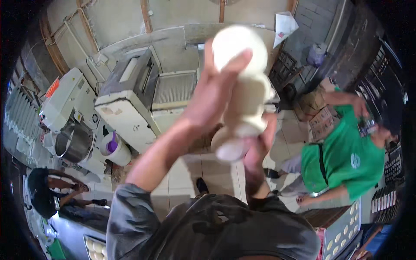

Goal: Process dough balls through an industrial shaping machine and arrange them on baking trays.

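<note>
A long, lumpy piece of pale dough hangs in the air in front of my chest, stretched between both my hands. My left hand is closed around its upper end, the thumb pressed across a large round white bulge. Lower down and to the right, my right hand grips the other end, where smaller rounded folds bulge out. The dough partly hides the fingers of both hands, and both are a little smeared by motion.
A dough-rolling machine stands ahead, left of my arms. Further left are a mixer with a metal bowl and a white bucket with a purple scoop. People stand on both sides, one in a green shirt. Trays of dough rounds flank me.
</note>
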Tool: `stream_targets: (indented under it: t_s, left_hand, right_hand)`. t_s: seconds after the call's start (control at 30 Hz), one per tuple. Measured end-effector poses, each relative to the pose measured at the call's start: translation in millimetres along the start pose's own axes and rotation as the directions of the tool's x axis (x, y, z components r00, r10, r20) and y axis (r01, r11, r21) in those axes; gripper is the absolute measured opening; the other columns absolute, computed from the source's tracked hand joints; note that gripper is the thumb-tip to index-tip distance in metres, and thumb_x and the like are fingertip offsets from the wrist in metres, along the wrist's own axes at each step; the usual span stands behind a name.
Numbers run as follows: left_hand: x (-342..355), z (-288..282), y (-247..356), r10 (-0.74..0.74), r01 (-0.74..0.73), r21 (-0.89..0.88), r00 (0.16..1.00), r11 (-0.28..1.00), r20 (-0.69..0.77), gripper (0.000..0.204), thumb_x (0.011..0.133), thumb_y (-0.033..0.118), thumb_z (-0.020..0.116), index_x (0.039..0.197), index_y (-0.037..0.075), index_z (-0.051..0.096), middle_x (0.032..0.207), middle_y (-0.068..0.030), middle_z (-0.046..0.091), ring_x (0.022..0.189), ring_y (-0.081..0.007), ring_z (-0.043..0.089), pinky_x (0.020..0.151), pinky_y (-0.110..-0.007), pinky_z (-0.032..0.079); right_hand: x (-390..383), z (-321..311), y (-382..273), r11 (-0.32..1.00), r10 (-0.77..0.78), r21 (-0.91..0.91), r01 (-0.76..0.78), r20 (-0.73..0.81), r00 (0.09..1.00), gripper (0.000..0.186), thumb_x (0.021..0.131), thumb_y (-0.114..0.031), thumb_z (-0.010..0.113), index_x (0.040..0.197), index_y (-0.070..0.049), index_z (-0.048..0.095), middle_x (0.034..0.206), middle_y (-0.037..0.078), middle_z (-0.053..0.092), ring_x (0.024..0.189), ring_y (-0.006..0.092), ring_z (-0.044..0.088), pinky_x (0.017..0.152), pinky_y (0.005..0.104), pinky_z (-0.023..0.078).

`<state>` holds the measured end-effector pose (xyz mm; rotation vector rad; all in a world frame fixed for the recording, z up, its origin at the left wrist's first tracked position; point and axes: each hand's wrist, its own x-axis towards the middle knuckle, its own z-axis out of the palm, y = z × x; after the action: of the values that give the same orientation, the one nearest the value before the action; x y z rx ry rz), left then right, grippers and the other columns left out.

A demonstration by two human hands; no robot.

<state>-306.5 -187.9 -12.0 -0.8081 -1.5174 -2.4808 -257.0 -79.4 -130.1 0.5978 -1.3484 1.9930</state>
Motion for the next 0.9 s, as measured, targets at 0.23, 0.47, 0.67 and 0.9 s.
stream_targets:
  t_s: [0.23, 0.47, 0.67, 0.9]
  left_hand:
    - [308, -95, -31, -0.173, 0.131, 0.164, 0.947, 0.978, 0.272, 0.095, 0.086, 0.049, 0.061, 0.148, 0.000, 0.007, 0.122, -0.0164, 0.057, 0.109, -0.0262, 0.056, 0.092, -0.029, 0.045]
    - [302, -267, -81, 0.304, 0.006, 0.748, 0.912, 0.664, -0.277, 0.075, 0.089, 0.030, 0.064, 0.145, 0.000, 0.023, 0.121, -0.0190, 0.058, 0.103, -0.0207, 0.059, 0.085, -0.026, 0.047]
    - [28, -366, -163, 0.194, 0.570, 0.452, 0.455, 0.686, -0.869, 0.023, 0.096, 0.017, 0.053, 0.103, -0.003, 0.061, 0.088, -0.0064, 0.063, 0.076, -0.0123, 0.055, 0.071, -0.024, 0.047]
    - [-196, -345, -230, 0.027, 0.703, -0.070, -0.126, 0.708, -0.992, 0.023, 0.092, 0.024, 0.056, 0.086, 0.003, 0.061, 0.070, -0.0046, 0.060, 0.058, -0.0114, 0.052, 0.053, -0.025, 0.042]
  right_hand:
    - [305, 14, 175, 0.990, 0.036, -0.137, -0.041, -0.038, 0.999, 0.047, 0.069, 0.000, 0.056, 0.116, -0.003, 0.048, 0.104, 0.014, 0.057, 0.089, 0.0228, 0.053, 0.077, 0.0308, 0.046]
    - [407, -72, 502, 0.834, 0.401, -0.364, -0.414, -0.116, 0.909, 0.059, 0.072, -0.009, 0.062, 0.127, -0.002, 0.040, 0.112, 0.020, 0.053, 0.089, 0.0277, 0.055, 0.075, 0.0350, 0.048]
    - [370, -119, 660, -0.020, 0.474, -0.851, -0.525, -0.470, 0.744, 0.079, 0.080, -0.055, 0.051, 0.141, -0.012, 0.023, 0.136, 0.031, 0.027, 0.113, 0.0457, 0.045, 0.091, 0.0501, 0.042]
    - [393, -25, 585, -0.022, 0.353, -0.942, -0.336, -0.321, 0.879, 0.056, 0.083, -0.041, 0.055, 0.128, -0.009, 0.043, 0.118, 0.026, 0.049, 0.099, 0.0371, 0.055, 0.083, 0.0463, 0.047]
